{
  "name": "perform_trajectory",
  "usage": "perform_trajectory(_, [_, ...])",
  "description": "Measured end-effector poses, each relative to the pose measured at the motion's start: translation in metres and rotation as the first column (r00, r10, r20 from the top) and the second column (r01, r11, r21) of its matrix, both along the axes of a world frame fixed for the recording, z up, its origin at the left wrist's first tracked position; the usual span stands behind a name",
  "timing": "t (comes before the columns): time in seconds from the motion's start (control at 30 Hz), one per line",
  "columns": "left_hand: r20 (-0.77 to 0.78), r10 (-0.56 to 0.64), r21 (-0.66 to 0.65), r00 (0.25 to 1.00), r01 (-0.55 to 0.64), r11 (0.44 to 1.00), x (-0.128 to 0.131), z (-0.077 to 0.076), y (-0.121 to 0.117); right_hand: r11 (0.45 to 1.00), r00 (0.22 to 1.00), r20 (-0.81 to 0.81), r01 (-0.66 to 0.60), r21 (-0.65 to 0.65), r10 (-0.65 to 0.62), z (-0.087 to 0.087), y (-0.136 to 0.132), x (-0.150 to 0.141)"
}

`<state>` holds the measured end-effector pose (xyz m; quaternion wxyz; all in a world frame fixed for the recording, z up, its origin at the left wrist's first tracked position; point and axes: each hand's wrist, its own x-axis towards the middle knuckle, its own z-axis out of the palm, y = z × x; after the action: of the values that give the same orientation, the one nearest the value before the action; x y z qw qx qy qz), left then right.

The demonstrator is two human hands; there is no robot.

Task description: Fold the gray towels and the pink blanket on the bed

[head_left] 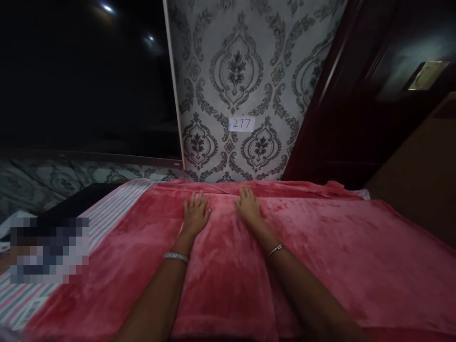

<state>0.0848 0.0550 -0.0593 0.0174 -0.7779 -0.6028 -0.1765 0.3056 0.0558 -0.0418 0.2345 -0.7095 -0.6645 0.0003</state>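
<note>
A plush pinkish-red blanket (221, 266) lies spread over a surface in front of me, with a fold line running across near its far edge. My left hand (195, 212) rests flat on the blanket near that far edge, fingers spread. To its right, my right hand (248, 205) also lies on the blanket, fingers stretched forward and close together. A pale bangle (175, 257) is on my left wrist and a thin metal bracelet (275, 250) on my right. Under the blanket at left shows a striped cloth (117, 209).
A large dark television screen (89, 80) stands at the left. Patterned wallpaper (237, 71) with a paper label (241, 124) reading 277 faces me. At the right are a dark red door (342, 109) with a gold plate (427, 75) and a brown panel (420, 166). A pixelated patch covers something at lower left.
</note>
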Motion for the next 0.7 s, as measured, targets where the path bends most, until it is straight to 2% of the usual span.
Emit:
perform_trajectory(0.03, [-0.017,-0.04,0.007,0.999,0.041,0.999,0.0,0.001,-0.001,0.999,0.999,0.021,-0.026,-0.022,0.027,-0.002,-0.002,-0.004])
perform_trajectory(0.1, [-0.035,-0.07,-0.066,0.997,0.067,0.996,0.0,0.001,-0.001,0.995,0.998,0.039,-0.046,-0.084,0.049,-0.01,-0.007,-0.009])
perform_trajectory(0.17, [-0.04,-0.03,-0.156,0.999,0.023,0.987,0.001,0.001,0.002,0.99,0.998,0.047,-0.04,-0.132,0.046,-0.021,-0.01,-0.009])
perform_trajectory(0.27, [-0.059,0.022,-0.189,0.998,-0.033,0.981,0.002,0.0,0.007,0.986,0.998,0.055,-0.031,-0.164,0.041,-0.03,-0.011,-0.005])
perform_trajectory(0.53, [-0.075,0.127,-0.173,0.989,-0.138,0.975,0.003,-0.002,0.008,0.982,0.998,0.039,-0.034,-0.188,0.042,-0.027,-0.009,-0.003])
perform_trajectory(0.7, [-0.106,0.148,-0.258,0.983,-0.171,0.951,0.005,0.014,0.006,0.98,0.999,0.007,-0.043,-0.194,0.045,-0.024,-0.011,-0.003])
